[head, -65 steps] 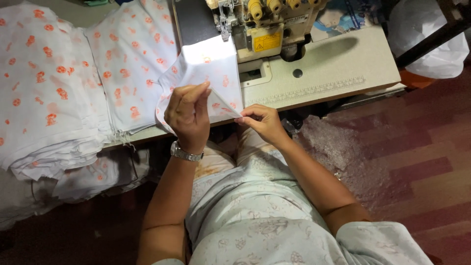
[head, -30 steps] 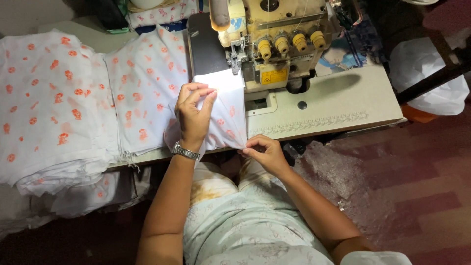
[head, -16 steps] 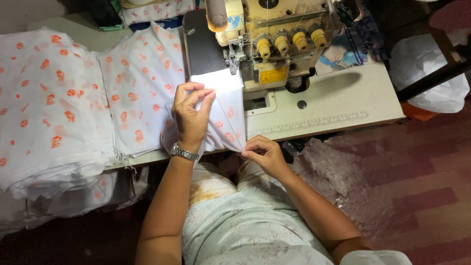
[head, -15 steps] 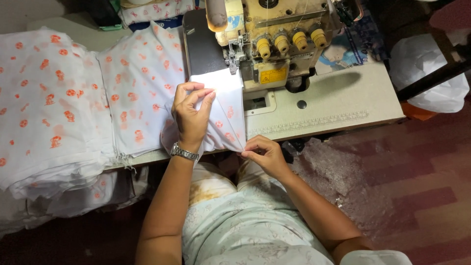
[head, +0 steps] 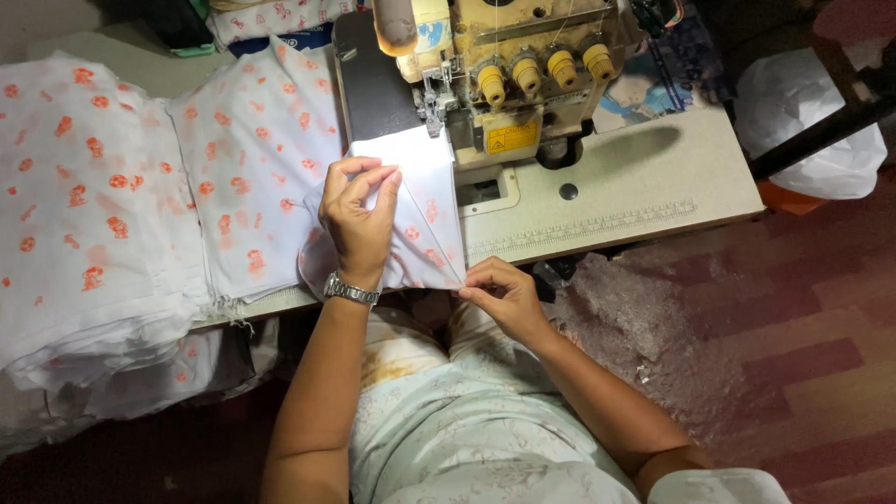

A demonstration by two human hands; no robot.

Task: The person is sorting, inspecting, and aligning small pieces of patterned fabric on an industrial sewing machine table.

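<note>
Item: white fabric piece point(head: 420, 224) with orange print, at frame centre, its upper edge under the presser foot of the overlock sewing machine point(head: 504, 84).

Change: over the preceding two seconds the piece had moved from the table's near edge up to the machine; feeding appeared ready to begin.

Left hand point(head: 359, 219): fingers curled, pinching a fold of the piece.

Right hand point(head: 499, 299): fingertips closed on the piece's lower right corner, at the table point(head: 635, 196) edge.

Containers: white plastic bag point(head: 803, 121), upper right; contents not discernible.

Also: stacked printed fabric point(head: 103, 215), left; wristwatch point(head: 352, 290).
</note>
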